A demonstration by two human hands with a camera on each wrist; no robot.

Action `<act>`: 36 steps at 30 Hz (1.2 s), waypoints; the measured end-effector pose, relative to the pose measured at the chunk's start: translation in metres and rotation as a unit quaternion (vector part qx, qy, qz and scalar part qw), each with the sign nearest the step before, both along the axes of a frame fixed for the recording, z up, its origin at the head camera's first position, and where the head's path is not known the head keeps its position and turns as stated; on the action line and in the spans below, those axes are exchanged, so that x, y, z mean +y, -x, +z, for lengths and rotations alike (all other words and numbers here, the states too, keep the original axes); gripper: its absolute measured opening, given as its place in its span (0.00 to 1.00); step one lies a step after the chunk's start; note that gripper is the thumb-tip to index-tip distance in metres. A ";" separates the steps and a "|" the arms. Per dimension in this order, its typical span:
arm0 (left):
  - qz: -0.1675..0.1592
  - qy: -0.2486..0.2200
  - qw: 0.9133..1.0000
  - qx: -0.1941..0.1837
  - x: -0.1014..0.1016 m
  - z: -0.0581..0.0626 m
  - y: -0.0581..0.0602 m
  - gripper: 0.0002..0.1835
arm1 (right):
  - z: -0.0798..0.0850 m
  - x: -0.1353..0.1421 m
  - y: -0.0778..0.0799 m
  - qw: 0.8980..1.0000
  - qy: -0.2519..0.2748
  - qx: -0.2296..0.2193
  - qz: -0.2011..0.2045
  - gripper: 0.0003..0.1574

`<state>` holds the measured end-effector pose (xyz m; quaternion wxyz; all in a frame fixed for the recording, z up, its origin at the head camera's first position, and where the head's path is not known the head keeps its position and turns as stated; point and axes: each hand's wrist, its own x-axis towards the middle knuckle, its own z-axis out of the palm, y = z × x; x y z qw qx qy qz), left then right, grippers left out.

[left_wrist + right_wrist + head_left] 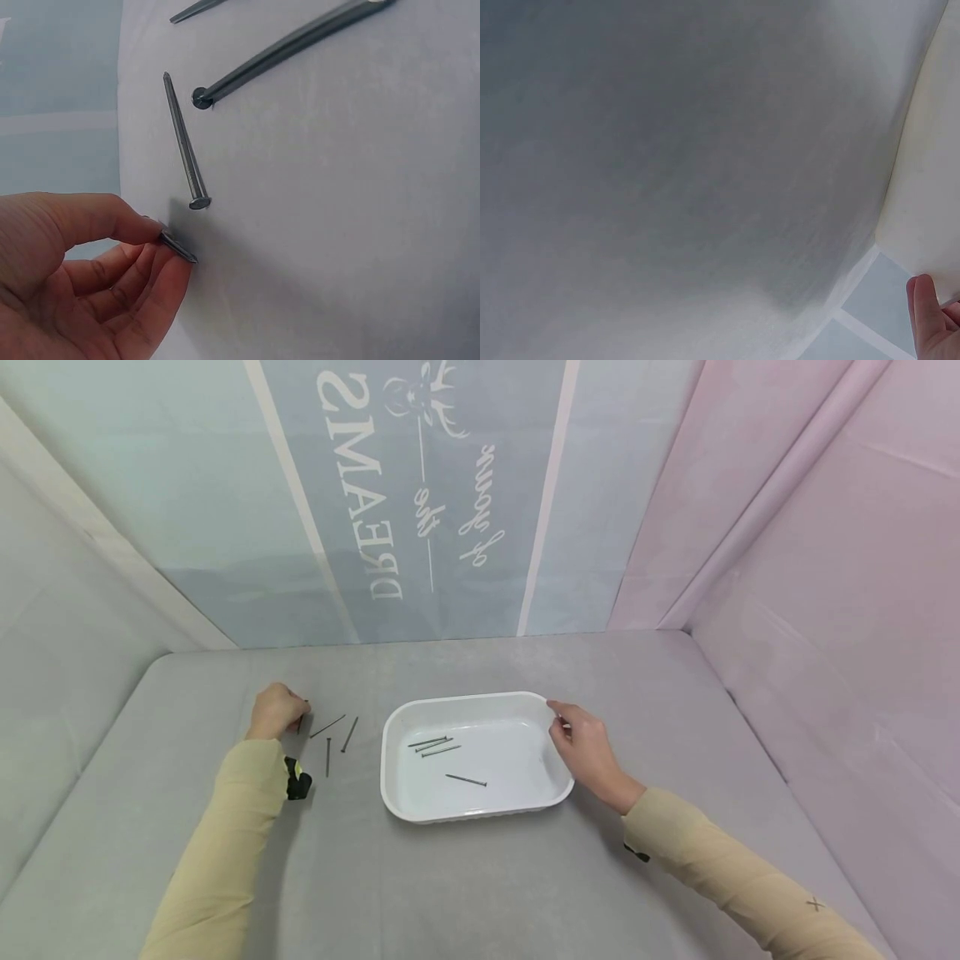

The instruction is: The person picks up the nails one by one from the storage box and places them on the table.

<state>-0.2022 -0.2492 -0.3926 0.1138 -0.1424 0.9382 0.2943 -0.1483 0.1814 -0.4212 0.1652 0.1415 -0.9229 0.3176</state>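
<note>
At the left of the table, my left hand [277, 712] pinches a dark metal nail [178, 247] between thumb and fingers; its pointed end sticks out past the fingertips. Close by lie three more nails on the table, among them one nail [327, 757] just right of the wrist. A white rectangular tray [517, 768] stands in the middle, with several nails [441, 751] inside, most grouped toward its left. My right hand [591, 750] grips the tray's right rim near the far corner. In the right wrist view only some fingers [925, 300] show against the tray's outer wall.
A grey covered table [480, 893] carries everything. Behind it hangs a blue-grey cloth [450, 602] with mirrored lettering. Pale cloth walls [840, 635] close off both sides.
</note>
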 end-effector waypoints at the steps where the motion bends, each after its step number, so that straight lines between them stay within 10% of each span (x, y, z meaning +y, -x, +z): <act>1: 0.001 0.000 1.000 0.000 0.000 0.000 0.000 0.11 | 0.000 0.000 0.000 1.000 0.001 0.001 0.000 0.20; 36: -0.042 0.016 0.999 0.008 0.003 0.033 0.005 0.16 | 0.002 0.001 0.000 1.000 0.000 -0.001 0.002 0.20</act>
